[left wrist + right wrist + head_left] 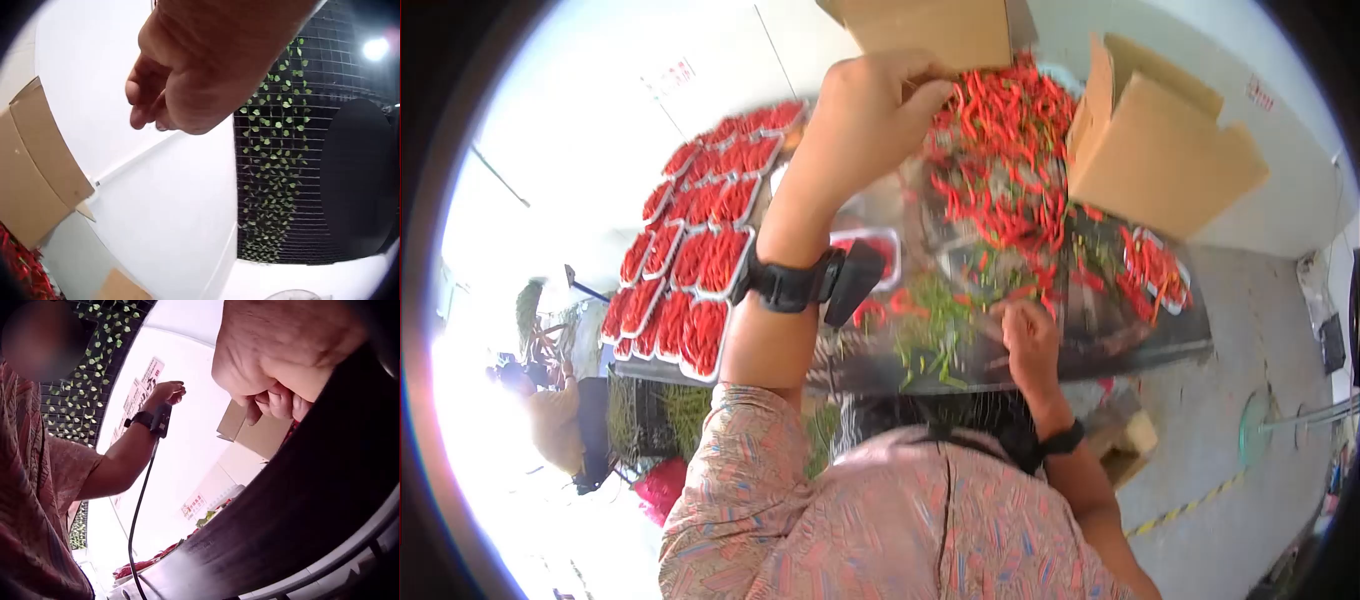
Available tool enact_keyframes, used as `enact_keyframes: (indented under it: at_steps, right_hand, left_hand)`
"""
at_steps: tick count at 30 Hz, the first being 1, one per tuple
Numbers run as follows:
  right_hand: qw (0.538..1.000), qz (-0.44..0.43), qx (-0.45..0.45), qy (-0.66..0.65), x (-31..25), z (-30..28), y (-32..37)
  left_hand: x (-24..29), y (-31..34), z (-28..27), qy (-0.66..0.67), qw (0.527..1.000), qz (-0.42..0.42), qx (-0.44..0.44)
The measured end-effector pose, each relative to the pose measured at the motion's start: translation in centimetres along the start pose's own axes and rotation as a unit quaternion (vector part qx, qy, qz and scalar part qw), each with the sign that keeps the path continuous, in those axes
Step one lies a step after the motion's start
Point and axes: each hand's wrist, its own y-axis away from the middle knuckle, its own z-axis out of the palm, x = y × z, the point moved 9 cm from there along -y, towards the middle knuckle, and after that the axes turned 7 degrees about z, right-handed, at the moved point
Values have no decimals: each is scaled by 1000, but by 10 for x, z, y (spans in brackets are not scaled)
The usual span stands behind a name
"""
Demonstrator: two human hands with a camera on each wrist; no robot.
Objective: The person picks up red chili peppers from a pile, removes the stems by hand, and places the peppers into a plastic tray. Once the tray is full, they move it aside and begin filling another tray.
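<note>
Red, slender chillies beside the open brown cardboard box, likely light, crisp, are best pinched mid-length; left hand, right hand: grips can't be told.

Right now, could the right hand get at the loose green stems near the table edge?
Probably yes: the right hand is close beside the loose green stems, with nothing tall standing between.

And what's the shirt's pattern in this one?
Small multicoloured strokes, blue and reddish among them, on a pinkish shirt; it shows best in the head view.
</note>
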Motion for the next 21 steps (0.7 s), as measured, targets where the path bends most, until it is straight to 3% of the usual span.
enact_keyframes:
  at_steps: [1, 3, 5, 7, 9, 11, 12, 14, 16, 18, 21]
  right_hand:
    - [997, 37, -7, -67, -1, 0, 3]
    - [998, 46, 13, -41, -3, -9, 2]
    - [998, 43, 30, -18, -12, -21, -4]
    - [971, -6, 66, 231, -35, -37, -7]
    - [959, -22, 69, 275, -43, -38, -12]
    - [886, -35, 38, 460, -47, -30, -18]
    - [884, -36, 40, 465, -46, -31, -21]
    - [827, -64, 59, 556, -43, -32, -26]
    - [816, -55, 64, 571, -39, -34, -28]
    - [806, -47, 68, 587, -36, -36, -31]
    - [823, -26, 100, 559, -34, -45, -32]
  left_hand:
    - [-4, 23, 13, 9, 1000, -14, -15]
    - [5, 59, 38, -2, 994, 98, -46]
    - [-6, 92, 69, -17, 989, 91, -114]
    - [-25, 119, 97, -26, 983, 72, -168]
    - [-43, 142, 122, -33, 974, 58, -218]
    - [-46, 155, 129, -21, 980, 87, -176]
    - [-50, 161, 134, -47, 974, 57, -214]
    - [-43, 164, 129, -36, 978, 72, -193]
    - [-40, 167, 124, -27, 980, 85, -176]
    - [-41, 177, 135, -12, 958, 98, -269]
    - [-40, 182, 136, 13, 948, 68, -311]
